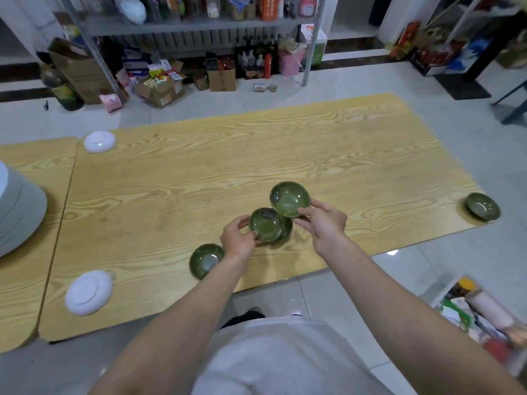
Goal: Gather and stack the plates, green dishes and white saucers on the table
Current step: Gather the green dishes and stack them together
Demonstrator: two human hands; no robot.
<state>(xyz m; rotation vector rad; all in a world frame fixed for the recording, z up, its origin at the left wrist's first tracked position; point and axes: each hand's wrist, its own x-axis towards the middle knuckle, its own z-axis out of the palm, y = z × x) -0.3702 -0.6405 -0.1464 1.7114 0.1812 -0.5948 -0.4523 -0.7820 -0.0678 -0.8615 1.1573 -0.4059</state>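
Dish (289,198) pinched at rim by right hand (322,220), tilted, just over stack (266,225) gripped by left hand (238,238) near table (256,155) front. Could slip from so thin a pinch, or land skewed and tip stack.

I'm watching a pale wood-grain table (256,155) carrying an upturned round white saucer (99,141) at its far left corner, a second white saucer (89,292) lying front left, a glossy green dish (206,260) sitting by the front edge, and another green dish (483,209) at the right end.
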